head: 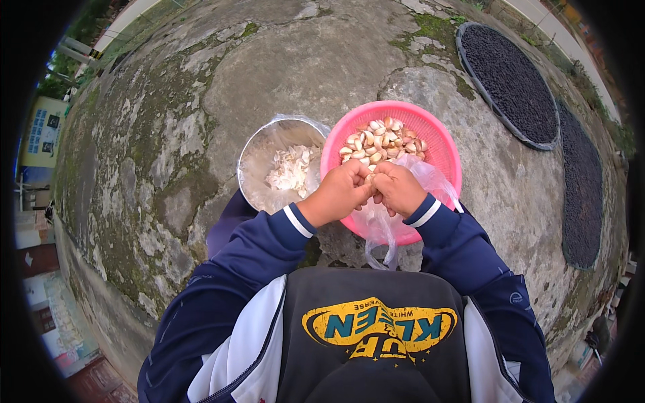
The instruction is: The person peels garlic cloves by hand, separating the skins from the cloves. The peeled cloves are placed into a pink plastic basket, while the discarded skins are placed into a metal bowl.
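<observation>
Over the near half of a pink plastic basket (456,166), my left hand (342,190) and my right hand (399,185) meet at the fingertips. Between them they pinch a small pale garlic clove (371,177), mostly hidden by the fingers. Loose garlic cloves (385,137) are heaped in the far part of the basket. A thin clear plastic bag (380,226) lies in its near part and hangs over the rim beneath my hands. To the left stands a round basin (252,151) lined with clear plastic, with papery garlic skins (292,169) in it.
A round tray of small dark pellets or berries (509,83) lies at the far right. A longer spread of similar dark material (579,196) is beside it. The ground is cracked, mossy concrete (282,70), with a raised edge (95,287) at the left.
</observation>
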Tool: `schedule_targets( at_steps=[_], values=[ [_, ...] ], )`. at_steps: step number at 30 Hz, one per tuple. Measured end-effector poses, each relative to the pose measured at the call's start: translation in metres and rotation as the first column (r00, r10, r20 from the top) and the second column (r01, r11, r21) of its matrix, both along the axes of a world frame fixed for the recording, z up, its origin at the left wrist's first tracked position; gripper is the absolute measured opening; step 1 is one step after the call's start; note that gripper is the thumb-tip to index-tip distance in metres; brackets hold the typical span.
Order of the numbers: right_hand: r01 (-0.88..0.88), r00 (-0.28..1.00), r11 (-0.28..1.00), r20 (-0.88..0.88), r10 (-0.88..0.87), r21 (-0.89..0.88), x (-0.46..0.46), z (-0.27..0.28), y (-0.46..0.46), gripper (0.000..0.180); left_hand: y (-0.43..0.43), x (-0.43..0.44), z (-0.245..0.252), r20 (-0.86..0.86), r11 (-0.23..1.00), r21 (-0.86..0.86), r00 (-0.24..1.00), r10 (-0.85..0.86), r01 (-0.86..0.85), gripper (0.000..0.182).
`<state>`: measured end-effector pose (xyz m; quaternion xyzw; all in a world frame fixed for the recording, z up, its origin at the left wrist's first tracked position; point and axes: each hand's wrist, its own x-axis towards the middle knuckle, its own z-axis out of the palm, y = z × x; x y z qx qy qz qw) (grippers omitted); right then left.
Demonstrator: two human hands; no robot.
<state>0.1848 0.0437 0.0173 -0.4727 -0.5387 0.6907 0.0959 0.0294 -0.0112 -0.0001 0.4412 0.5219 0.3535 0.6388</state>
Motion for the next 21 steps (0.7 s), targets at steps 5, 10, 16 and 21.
schedule_targets(
  at_steps=[5,10,16,21],
  values=[
    [-0.16,0.984,0.987,-0.087,0.157,-0.032,0.01,0.007,0.012,0.019,0.002,-0.008,0.007,0.001,0.998,0.042,0.999,-0.039,0.039,0.016],
    [-0.157,0.964,0.988,-0.215,0.154,0.002,0.012,0.007,0.012,0.022,0.003,-0.014,0.01,0.09,0.997,0.066,0.994,-0.057,0.051,0.016],
    [-0.146,0.974,0.989,-0.172,0.15,0.039,0.008,0.01,0.011,0.022,0.003,-0.015,0.007,0.065,0.99,0.131,0.996,-0.066,0.057,0.015],
    [-0.103,0.985,0.992,-0.13,0.111,0.067,0.003,0.01,0.005,0.019,0.002,-0.012,-0.003,-0.065,0.954,0.294,0.997,-0.05,0.067,0.015]
  ],
)
